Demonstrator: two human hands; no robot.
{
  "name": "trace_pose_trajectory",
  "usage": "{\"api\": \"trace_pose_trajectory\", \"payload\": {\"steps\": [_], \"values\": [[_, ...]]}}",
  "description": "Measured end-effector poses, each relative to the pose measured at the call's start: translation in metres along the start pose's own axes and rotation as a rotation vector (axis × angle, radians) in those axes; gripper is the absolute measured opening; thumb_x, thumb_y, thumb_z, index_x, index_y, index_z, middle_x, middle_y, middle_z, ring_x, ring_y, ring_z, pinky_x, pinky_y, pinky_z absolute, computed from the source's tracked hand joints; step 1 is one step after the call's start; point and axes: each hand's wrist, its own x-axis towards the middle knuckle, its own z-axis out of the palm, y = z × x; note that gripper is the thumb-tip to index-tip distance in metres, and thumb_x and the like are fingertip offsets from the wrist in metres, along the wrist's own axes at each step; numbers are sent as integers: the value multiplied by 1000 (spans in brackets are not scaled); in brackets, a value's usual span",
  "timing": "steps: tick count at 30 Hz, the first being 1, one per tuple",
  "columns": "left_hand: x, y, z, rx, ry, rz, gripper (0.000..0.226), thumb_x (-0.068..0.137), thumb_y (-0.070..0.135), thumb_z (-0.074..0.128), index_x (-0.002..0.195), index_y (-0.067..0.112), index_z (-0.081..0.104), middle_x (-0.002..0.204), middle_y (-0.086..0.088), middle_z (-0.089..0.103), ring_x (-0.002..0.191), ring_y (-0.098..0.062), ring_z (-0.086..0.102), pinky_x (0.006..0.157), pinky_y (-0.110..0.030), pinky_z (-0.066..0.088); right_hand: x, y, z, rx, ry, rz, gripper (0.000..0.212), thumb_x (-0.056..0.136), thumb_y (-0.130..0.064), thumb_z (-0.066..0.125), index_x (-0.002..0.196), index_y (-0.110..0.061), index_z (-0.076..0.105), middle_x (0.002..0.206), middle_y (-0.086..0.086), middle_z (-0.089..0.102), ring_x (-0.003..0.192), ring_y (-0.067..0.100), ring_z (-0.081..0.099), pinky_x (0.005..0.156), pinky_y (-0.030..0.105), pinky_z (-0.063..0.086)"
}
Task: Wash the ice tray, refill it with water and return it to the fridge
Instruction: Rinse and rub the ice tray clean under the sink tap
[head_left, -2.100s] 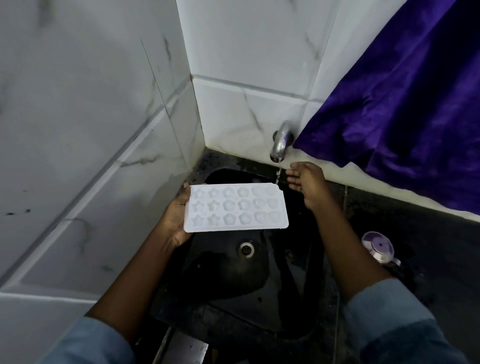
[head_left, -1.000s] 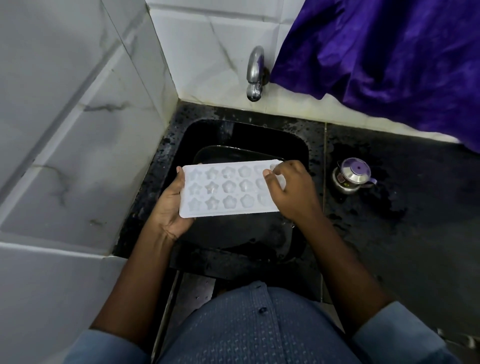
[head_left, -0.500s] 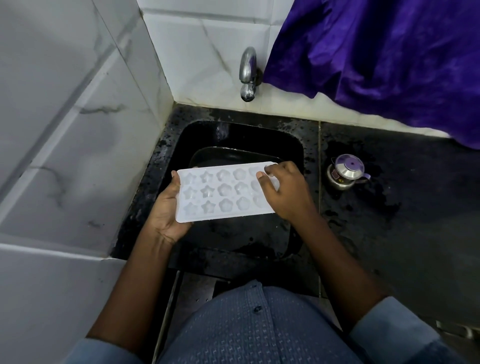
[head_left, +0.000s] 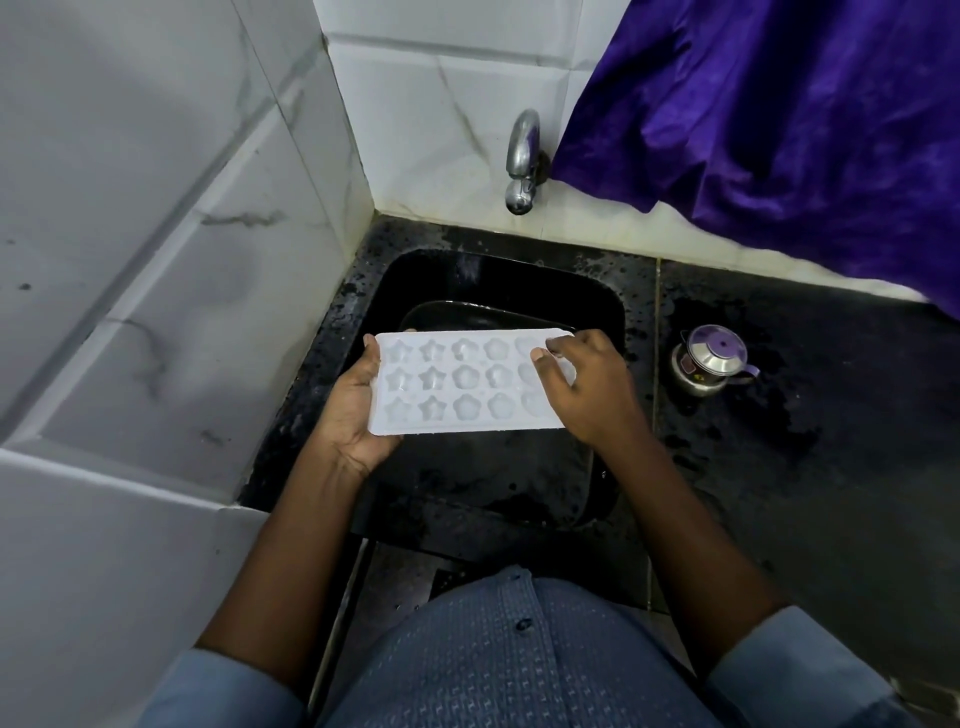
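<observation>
Over the black stone sink (head_left: 605, 317), the white plastic ice tray with star and flower moulds (head_left: 457, 387) is held level, left hand (head_left: 353, 410) gripping its left end, right hand (head_left: 584, 387) fingers (head_left: 550, 364) curled over its right end.

Small steel pot (head_left: 709, 361) with purple lid on wet black counter (head_left: 841, 493), purple cloth (head_left: 779, 114) above

This is the washing corner of a home kitchen. A black sink (head_left: 467, 275) is sunk in a wet black stone counter (head_left: 810, 493), with a steel wall tap (head_left: 522, 161) at its 12 o'clock. White marbled tiles (head_left: 426, 124) line the walls from 9 to 12 o'clock. A small lidded steel pot (head_left: 709, 358) stands at 3 o'clock and a purple curtain (head_left: 779, 114) hangs at 2 o'clock. An ice tray (head_left: 467, 387) is over the sink.
</observation>
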Motion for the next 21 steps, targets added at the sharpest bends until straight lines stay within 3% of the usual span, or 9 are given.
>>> {"api": "trace_pose_trajectory", "payload": {"steps": [3,8,13,16,21], "values": [[-2,3,2,-11,-3,-3,53,106,57,43,126,17,71,130,-14,73,110,-32,75,78,-49,64,2,0,0,4,6,-16,31,101,-40,63,113,-13,72,118,5,62,107,21,65,88,28,47],[-5,3,3,-45,-4,4,58,107,56,42,107,17,84,128,-15,74,109,-33,75,78,-50,64,3,0,1,5,7,-36,32,101,-39,63,116,-13,73,116,5,62,104,21,64,88,32,50],[-8,4,0,-46,-26,29,59,107,56,39,108,16,83,127,-15,74,109,-33,75,79,-51,64,4,0,2,16,-34,-44,35,100,-42,63,120,-14,73,118,2,61,107,19,64,88,27,46],[-7,5,-5,-44,-26,41,55,107,56,40,125,15,72,132,-15,72,113,-34,73,80,-52,64,5,-1,2,-2,-25,-75,29,100,-44,61,108,-18,71,117,-3,62,108,14,64,87,27,46],[-7,7,-10,-52,-37,48,53,107,56,41,128,17,70,136,-15,69,117,-34,72,83,-53,63,7,-1,1,-48,-32,-145,32,101,-46,60,110,-17,70,125,-2,56,117,18,56,92,33,48]]}}
